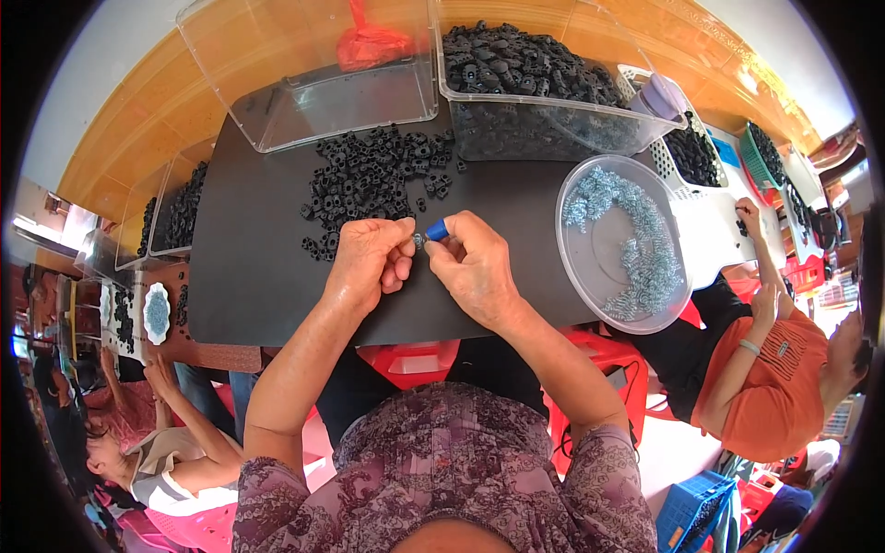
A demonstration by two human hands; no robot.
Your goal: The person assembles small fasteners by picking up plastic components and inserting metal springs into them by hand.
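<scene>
At a black work mat (pixel 267 276), my two bare hands meet just in front of a loose pile of small black plastic parts (pixel 373 184). My left hand (pixel 369 263) is curled nearly closed, its fingertips pinched on a tiny piece that is too small to make out clearly. My right hand (pixel 472 269) is closed around a blue-tipped tool (pixel 436 229), whose tip touches that piece between my two thumbs. Both hands rest on the mat, at its near edge relative to the pile.

Beyond the pile, at the mat's far edge, stands a clear plastic bin (pixel 313 83); it looks almost bare inside, and something red (pixel 369 41) shows through its back wall. Just right of that bin sits a second clear bin (pixel 544 92), heaped with more black parts like those on the mat. To the right of the mat, partly overlapping its edge, is a round clear tub (pixel 622 244) holding a curved drift of small silvery metal springs along its right side, its left half showing bare bottom. Past the tub, a white slotted basket (pixel 687 152) carries more black parts, with a pale lilac lid or cap at its near rim.

To the left of the mat, further clear trays (pixel 175 207) hold black parts as well. A person in an orange shirt (pixel 774 387) works to the right of the mat, one hand up on the neighbouring white surface; another person sits low to the left.
</scene>
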